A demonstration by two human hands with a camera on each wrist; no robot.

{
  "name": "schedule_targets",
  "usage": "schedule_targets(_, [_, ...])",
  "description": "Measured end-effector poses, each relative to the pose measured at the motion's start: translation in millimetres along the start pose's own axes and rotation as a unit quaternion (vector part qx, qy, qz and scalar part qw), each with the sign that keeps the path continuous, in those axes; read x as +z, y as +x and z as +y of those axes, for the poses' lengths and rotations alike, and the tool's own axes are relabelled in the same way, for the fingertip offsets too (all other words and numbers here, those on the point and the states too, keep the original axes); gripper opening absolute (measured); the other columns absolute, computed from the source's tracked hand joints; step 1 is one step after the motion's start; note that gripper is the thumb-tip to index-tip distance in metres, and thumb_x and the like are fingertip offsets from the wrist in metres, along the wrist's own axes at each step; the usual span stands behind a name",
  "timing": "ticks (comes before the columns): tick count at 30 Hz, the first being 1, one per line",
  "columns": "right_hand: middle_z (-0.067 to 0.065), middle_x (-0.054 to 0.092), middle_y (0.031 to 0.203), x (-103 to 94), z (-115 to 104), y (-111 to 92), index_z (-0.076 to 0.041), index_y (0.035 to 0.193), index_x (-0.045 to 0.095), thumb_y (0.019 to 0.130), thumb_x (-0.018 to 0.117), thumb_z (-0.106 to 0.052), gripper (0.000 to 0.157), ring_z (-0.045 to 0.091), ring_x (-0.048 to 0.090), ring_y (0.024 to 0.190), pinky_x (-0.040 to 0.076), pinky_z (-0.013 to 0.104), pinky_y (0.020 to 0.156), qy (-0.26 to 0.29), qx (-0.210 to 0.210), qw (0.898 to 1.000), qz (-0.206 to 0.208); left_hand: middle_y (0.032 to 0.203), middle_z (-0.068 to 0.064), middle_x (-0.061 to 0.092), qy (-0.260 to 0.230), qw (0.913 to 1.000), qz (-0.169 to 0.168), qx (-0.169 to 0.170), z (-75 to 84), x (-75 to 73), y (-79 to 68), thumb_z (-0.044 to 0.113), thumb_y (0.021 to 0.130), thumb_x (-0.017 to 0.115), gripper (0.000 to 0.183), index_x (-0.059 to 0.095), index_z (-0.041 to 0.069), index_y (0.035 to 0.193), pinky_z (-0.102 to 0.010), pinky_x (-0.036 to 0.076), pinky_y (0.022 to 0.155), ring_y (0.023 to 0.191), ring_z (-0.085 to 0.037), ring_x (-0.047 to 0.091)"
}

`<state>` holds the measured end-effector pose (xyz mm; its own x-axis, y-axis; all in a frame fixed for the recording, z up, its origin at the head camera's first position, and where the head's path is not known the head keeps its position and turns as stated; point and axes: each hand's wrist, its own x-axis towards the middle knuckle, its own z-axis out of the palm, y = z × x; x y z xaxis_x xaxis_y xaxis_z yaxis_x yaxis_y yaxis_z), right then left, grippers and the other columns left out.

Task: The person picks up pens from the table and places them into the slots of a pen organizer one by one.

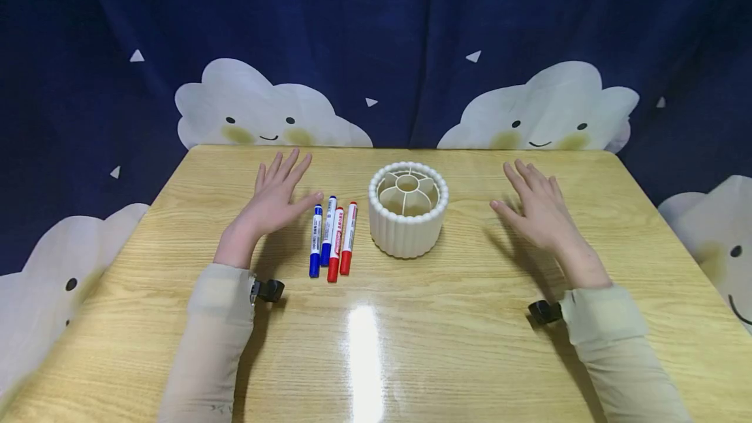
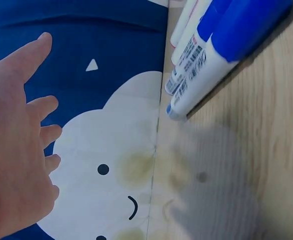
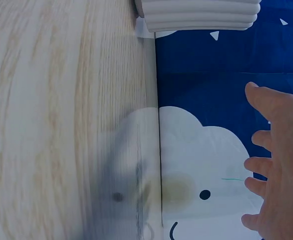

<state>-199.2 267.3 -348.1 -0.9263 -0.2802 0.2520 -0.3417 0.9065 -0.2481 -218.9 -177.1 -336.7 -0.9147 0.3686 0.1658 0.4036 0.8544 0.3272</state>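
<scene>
My left hand hovers over the table with its fingers spread and holds nothing. Just right of its thumb lie several markers side by side: a blue marker nearest the hand, another blue marker, a red marker and a second red marker. In the left wrist view the nearest blue marker lies beyond the thumb. A white ribbed pen holder, divided inside into compartments, stands upright right of the markers. My right hand, fingers extended and holding nothing, is raised to the right of it.
The wooden table ends at the back against a dark blue curtain with white clouds and triangles. A small black camera sits at the left wrist and another black camera at the right.
</scene>
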Motion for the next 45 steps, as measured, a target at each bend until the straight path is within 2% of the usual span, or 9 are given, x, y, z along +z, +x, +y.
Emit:
schedule_targets(8, [0.011,0.010,0.141,-1.3,-1,1,-0.017,0.137,0.011,0.084,0.040,-0.047,0.067,0.027,0.003,0.129,-0.004,0.050,0.100,0.000,-0.004,1.000,0.004,0.141,0.003,-0.009,-0.001,1.0000,0.000,-0.002,2.1,-0.6,0.6,0.060,0.079,0.036,0.073,0.005,0.026,0.137,-0.046,-0.015,0.098,0.127,-0.021,-0.016])
schedule_targets(13, [0.013,0.015,0.140,-1.4,-5,2,-0.016,0.137,0.014,0.084,0.041,-0.047,0.067,0.030,0.009,0.128,0.001,0.052,0.100,0.005,-0.010,1.000,0.010,0.142,0.002,-0.007,-0.003,1.0000,-0.003,-0.008,1.2,2.8,0.4,0.060,0.079,0.035,0.073,0.006,0.025,0.137,-0.044,-0.016,0.098,0.127,-0.021,-0.014])
schedule_targets(19, [0.010,0.020,0.139,0.6,-16,4,-0.015,0.136,0.017,0.084,0.043,-0.044,0.065,0.032,0.017,0.125,0.009,0.051,0.099,0.046,-0.029,0.998,0.007,0.142,-0.002,0.000,-0.018,0.9996,-0.007,-0.021,0.1,7.8,-0.6,0.059,0.080,0.035,0.072,0.009,0.023,0.137,-0.044,-0.013,0.099,0.128,-0.026,-0.004])
schedule_targets(22, [0.006,0.021,0.139,2.4,-23,6,-0.022,0.136,0.016,0.083,0.046,-0.043,0.065,0.030,0.017,0.126,0.013,0.050,0.099,0.090,-0.031,0.995,-0.003,0.142,-0.006,0.007,-0.029,0.9991,-0.010,-0.031,-0.9,12.1,-0.4,0.056,0.081,0.037,0.071,0.010,0.022,0.137,-0.045,-0.007,0.101,0.128,-0.029,0.005])
schedule_targets(25, [-0.001,0.023,0.138,4.2,-32,8,-0.030,0.135,0.016,0.082,0.048,-0.043,0.063,0.024,0.018,0.126,0.017,0.048,0.098,0.142,-0.026,0.989,-0.022,0.140,-0.010,0.016,-0.047,0.9976,-0.014,-0.048,-1.9,17.1,-0.4,0.053,0.082,0.037,0.069,0.013,0.018,0.137,-0.046,0.004,0.102,0.126,-0.032,0.013])
schedule_targets(29, [-0.007,0.027,0.135,7.5,-44,11,-0.033,0.134,0.017,0.082,0.049,-0.042,0.062,0.017,0.021,0.125,0.020,0.045,0.098,0.191,-0.028,0.980,-0.043,0.137,-0.014,0.023,-0.078,0.9933,-0.017,-0.083,-2.1,22.7,-0.8,0.052,0.084,0.036,0.067,0.020,0.011,0.135,-0.048,0.015,0.099,0.124,-0.033,0.020])
schedule_targets(34, [-0.007,0.032,0.133,11.9,-57,17,-0.035,0.133,0.018,0.080,0.051,-0.043,0.064,0.016,0.023,0.125,0.020,0.046,0.098,0.214,-0.044,0.975,-0.047,0.132,-0.017,0.029,-0.098,0.9874,-0.025,-0.121,-2.0,27.9,-0.7,0.046,0.084,0.041,0.063,0.029,0.006,0.131,-0.048,0.024,0.096,0.119,-0.034,0.029])
schedule_targets(40, [-0.004,0.037,0.130,15.9,-67,23,-0.031,0.133,0.023,0.076,0.059,-0.039,0.068,0.017,0.031,0.120,0.026,0.041,0.096,0.245,-0.072,0.966,-0.033,0.122,-0.021,0.039,-0.095,0.9851,-0.050,-0.135,-1.7,33.5,1.9,0.031,0.083,0.050,0.054,0.036,0.002,0.126,-0.048,0.034,0.089,0.106,-0.035,0.042])
schedule_targets(45, [-0.007,0.037,0.130,20.5,-70,25,-0.030,0.132,0.027,0.075,0.059,-0.040,0.066,0.014,0.036,0.116,0.030,0.035,0.095,0.247,-0.077,0.966,-0.029,0.109,-0.019,0.048,-0.092,0.9828,-0.072,-0.143,-3.3,39.7,2.3,0.027,0.082,0.052,0.053,0.039,-0.001,0.124,-0.043,0.039,0.084,0.097,-0.031,0.048])
